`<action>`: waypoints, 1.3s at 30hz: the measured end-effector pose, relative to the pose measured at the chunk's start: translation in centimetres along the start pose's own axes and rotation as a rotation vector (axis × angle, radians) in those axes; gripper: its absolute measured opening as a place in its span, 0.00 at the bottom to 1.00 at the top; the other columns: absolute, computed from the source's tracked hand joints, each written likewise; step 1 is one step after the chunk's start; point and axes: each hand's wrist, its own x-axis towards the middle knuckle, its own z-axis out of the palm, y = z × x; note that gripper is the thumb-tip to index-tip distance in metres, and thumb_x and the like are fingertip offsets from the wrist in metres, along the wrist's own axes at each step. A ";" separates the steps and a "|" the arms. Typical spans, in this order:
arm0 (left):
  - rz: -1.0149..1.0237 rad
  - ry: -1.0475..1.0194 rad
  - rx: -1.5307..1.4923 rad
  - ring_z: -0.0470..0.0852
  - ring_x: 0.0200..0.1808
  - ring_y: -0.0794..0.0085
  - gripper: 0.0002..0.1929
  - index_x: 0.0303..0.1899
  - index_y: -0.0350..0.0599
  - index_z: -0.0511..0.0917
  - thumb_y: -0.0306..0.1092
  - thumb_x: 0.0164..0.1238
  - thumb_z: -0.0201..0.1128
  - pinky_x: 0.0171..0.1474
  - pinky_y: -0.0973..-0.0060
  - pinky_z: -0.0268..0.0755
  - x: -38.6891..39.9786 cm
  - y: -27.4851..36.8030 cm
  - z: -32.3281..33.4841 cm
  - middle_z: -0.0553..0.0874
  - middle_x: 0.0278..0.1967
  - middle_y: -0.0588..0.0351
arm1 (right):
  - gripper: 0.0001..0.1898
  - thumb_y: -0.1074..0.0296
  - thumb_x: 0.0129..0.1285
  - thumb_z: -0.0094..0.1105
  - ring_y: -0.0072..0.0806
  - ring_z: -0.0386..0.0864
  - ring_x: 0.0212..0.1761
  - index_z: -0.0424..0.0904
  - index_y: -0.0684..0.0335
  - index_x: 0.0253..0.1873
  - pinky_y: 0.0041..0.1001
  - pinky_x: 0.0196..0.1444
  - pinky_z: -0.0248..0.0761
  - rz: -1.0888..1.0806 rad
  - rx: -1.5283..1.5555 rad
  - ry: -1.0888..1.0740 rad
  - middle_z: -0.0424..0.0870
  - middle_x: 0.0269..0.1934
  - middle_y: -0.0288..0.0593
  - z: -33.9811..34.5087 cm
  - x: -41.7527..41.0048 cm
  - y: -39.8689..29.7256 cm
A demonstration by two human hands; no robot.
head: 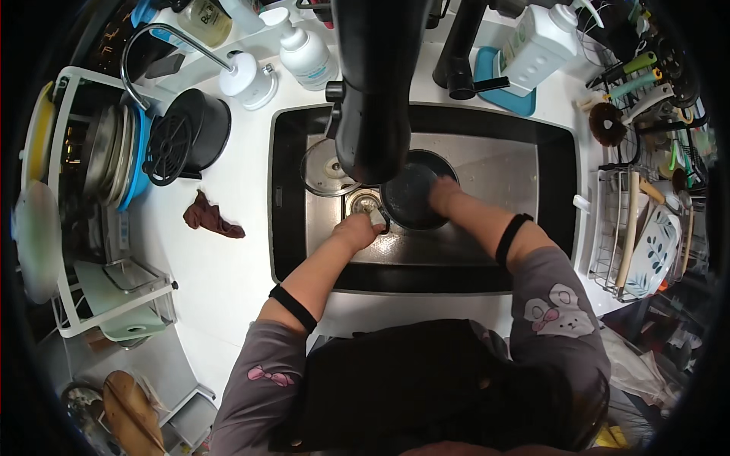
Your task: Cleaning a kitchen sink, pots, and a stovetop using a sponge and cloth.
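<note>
A dark round pan (412,194) rests in the sink (496,171), partly covered from above by the black faucet. My left hand (358,231) is closed at the pan's left side, gripping the small side handle (385,221). A pale patch shows between its thumb and fingers, too small to name. Inside the pan, my right hand (445,196) reaches down to its right inner side. Its fingertips are blurred, so whether they hold anything is unclear. Just beyond my left hand lies the metal drain (363,202). A glass lid (331,168) lies at the sink's left.
The black faucet (373,91) hangs over the sink's middle. A brown cloth (212,216) and a black container (202,131) occupy the left counter. White pump bottles (308,60) stand behind. A wire dish rack (613,251) is at right, a white plate rack (71,199) at left.
</note>
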 end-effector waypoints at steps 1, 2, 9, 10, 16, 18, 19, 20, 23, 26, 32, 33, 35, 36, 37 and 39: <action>-0.006 -0.008 0.011 0.77 0.49 0.53 0.26 0.45 0.34 0.76 0.52 0.61 0.53 0.53 0.65 0.68 0.0 0.8 -0.4 0.79 0.45 0.40 | 0.19 0.65 0.57 0.49 0.39 0.58 0.64 0.72 0.63 0.53 0.31 0.66 0.48 0.106 -0.200 0.128 0.65 0.59 0.46 -0.5 -0.2 0.6; -0.011 -0.016 0.021 0.77 0.50 0.54 0.25 0.45 0.34 0.76 0.51 0.61 0.54 0.54 0.65 0.68 0.0 1.3 -0.7 0.79 0.46 0.41 | 0.19 0.66 0.58 0.48 0.38 0.57 0.64 0.71 0.63 0.54 0.30 0.66 0.47 0.009 -0.387 0.274 0.65 0.59 0.44 -1.1 -0.2 1.0; -0.003 0.020 -0.014 0.77 0.48 0.51 0.27 0.43 0.31 0.75 0.53 0.61 0.53 0.52 0.64 0.68 0.2 -0.3 -0.2 0.79 0.43 0.37 | 0.17 0.65 0.57 0.47 0.33 0.61 0.60 0.76 0.58 0.51 0.34 0.62 0.51 0.047 -0.148 0.402 0.70 0.54 0.40 -1.1 -3.2 2.3; -0.002 0.040 -0.029 0.77 0.48 0.51 0.27 0.44 0.31 0.75 0.53 0.61 0.53 0.52 0.64 0.68 0.1 -0.5 0.1 0.79 0.43 0.37 | 0.17 0.65 0.56 0.48 0.33 0.64 0.58 0.76 0.57 0.51 0.34 0.61 0.54 0.112 0.052 0.173 0.73 0.51 0.40 -2.7 -5.7 0.5; -0.029 0.017 -0.027 0.76 0.50 0.54 0.25 0.45 0.34 0.76 0.51 0.61 0.54 0.54 0.66 0.67 -0.3 0.8 -0.3 0.78 0.46 0.41 | 0.15 0.68 0.58 0.46 0.47 0.74 0.43 0.73 0.63 0.49 0.38 0.47 0.67 -0.161 0.924 0.609 0.76 0.40 0.54 0.2 -1.3 -6.5; -0.026 0.037 -0.032 0.76 0.50 0.54 0.25 0.45 0.34 0.76 0.51 0.61 0.54 0.54 0.66 0.67 -0.4 0.8 -0.1 0.78 0.46 0.40 | 0.13 0.66 0.60 0.45 0.47 0.74 0.45 0.73 0.62 0.46 0.40 0.48 0.66 -0.275 0.988 0.821 0.75 0.40 0.54 -1.7 0.4 -6.7; -0.028 0.036 -0.031 0.76 0.50 0.54 0.25 0.45 0.34 0.76 0.51 0.61 0.54 0.54 0.66 0.67 -0.4 0.8 0.0 0.78 0.46 0.40 | 0.12 0.65 0.61 0.45 0.47 0.74 0.46 0.73 0.62 0.45 0.40 0.49 0.66 -0.329 1.017 0.927 0.75 0.40 0.55 -2.3 1.3 -6.3; -0.029 0.035 -0.029 0.76 0.51 0.54 0.25 0.46 0.34 0.76 0.51 0.61 0.55 0.54 0.66 0.67 -0.5 0.8 0.0 0.78 0.47 0.40 | 0.11 0.65 0.61 0.44 0.48 0.74 0.46 0.73 0.62 0.43 0.40 0.48 0.66 -0.321 0.922 0.962 0.75 0.40 0.54 -2.6 2.5 -5.7; 0.001 0.057 -0.028 0.77 0.49 0.52 0.26 0.45 0.32 0.75 0.52 0.61 0.54 0.53 0.64 0.68 -0.1 0.4 0.5 0.79 0.44 0.39 | 0.09 0.68 0.61 0.42 0.48 0.76 0.43 0.72 0.64 0.39 0.39 0.45 0.70 -0.007 0.758 0.728 0.75 0.41 0.53 -4.0 4.4 -3.2; 0.003 0.053 -0.032 0.77 0.49 0.52 0.27 0.44 0.32 0.75 0.53 0.61 0.53 0.53 0.64 0.68 0.0 0.2 0.4 0.79 0.44 0.38 | 0.10 0.72 0.56 0.45 0.45 0.79 0.40 0.76 0.66 0.37 0.37 0.41 0.74 0.338 0.532 0.826 0.77 0.39 0.52 -5.3 3.6 0.5; -0.008 0.022 -0.048 0.77 0.49 0.52 0.27 0.45 0.32 0.75 0.53 0.61 0.53 0.53 0.65 0.68 0.3 0.3 0.5 0.79 0.44 0.38 | 0.12 0.68 0.57 0.47 0.47 0.78 0.43 0.79 0.64 0.40 0.38 0.46 0.72 0.498 0.411 0.354 0.80 0.39 0.54 -1.9 -2.9 1.2; -0.003 0.023 -0.047 0.77 0.49 0.52 0.27 0.46 0.32 0.74 0.53 0.61 0.53 0.53 0.65 0.68 0.3 0.3 0.6 0.79 0.44 0.38 | 0.11 0.68 0.57 0.46 0.48 0.78 0.43 0.78 0.64 0.40 0.39 0.46 0.72 0.487 0.433 0.330 0.80 0.38 0.54 -2.3 -3.7 0.5; -0.008 0.012 -0.058 0.76 0.51 0.54 0.26 0.46 0.35 0.75 0.52 0.61 0.53 0.54 0.66 0.68 0.0 0.3 0.4 0.78 0.47 0.40 | 0.11 0.68 0.58 0.46 0.49 0.77 0.45 0.75 0.65 0.40 0.40 0.48 0.70 0.440 0.469 0.487 0.79 0.39 0.56 -3.8 -3.7 -0.3; -0.012 0.009 -0.065 0.76 0.52 0.55 0.25 0.47 0.36 0.76 0.51 0.61 0.53 0.54 0.66 0.68 -0.1 0.2 0.3 0.78 0.48 0.41 | 0.10 0.68 0.59 0.45 0.49 0.76 0.45 0.74 0.65 0.41 0.41 0.49 0.70 0.414 0.486 0.567 0.78 0.39 0.56 -4.4 -3.3 -0.5; 0.003 0.017 -0.062 0.76 0.50 0.54 0.26 0.46 0.34 0.75 0.52 0.61 0.53 0.54 0.66 0.68 0.1 0.2 0.5 0.78 0.47 0.40 | 0.10 0.69 0.58 0.46 0.50 0.76 0.46 0.72 0.66 0.41 0.41 0.49 0.69 0.381 0.564 0.634 0.77 0.40 0.57 -3.5 -1.9 0.1; 0.027 0.029 -0.064 0.77 0.48 0.52 0.27 0.45 0.31 0.74 0.52 0.61 0.53 0.53 0.65 0.68 0.9 -0.2 1.4 0.79 0.44 0.38 | 0.09 0.70 0.57 0.46 0.51 0.74 0.48 0.69 0.67 0.41 0.42 0.50 0.68 0.308 0.717 0.763 0.75 0.43 0.59 -0.1 2.3 1.0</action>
